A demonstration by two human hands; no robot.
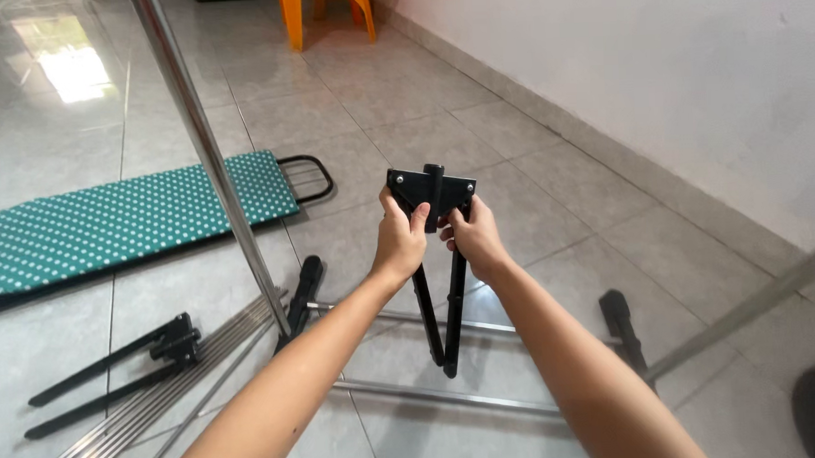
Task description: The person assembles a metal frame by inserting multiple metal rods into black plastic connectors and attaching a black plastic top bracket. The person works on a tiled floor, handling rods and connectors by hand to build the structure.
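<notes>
I have the black bracket (434, 255) held up in front of me, between both hands, above the tiled floor (532, 170). My left hand (399, 240) is wrapped around its left leg just under the flat top plate, thumb across the front. My right hand (474, 237) grips the right leg at the same height, fingers curled shut around it. The 2 hands nearly touch.

Below the bracket, 2 steel rails (449, 395) cross the floor, with a black foot (303, 296) at left and another (620, 325) at right. An upright steel pole (208, 155) stands just left of my left arm. Open tile lies ahead toward the wall (673, 75).

The bracket has 2 thin legs that meet at the bottom and a centre rod rising past the plate.
</notes>
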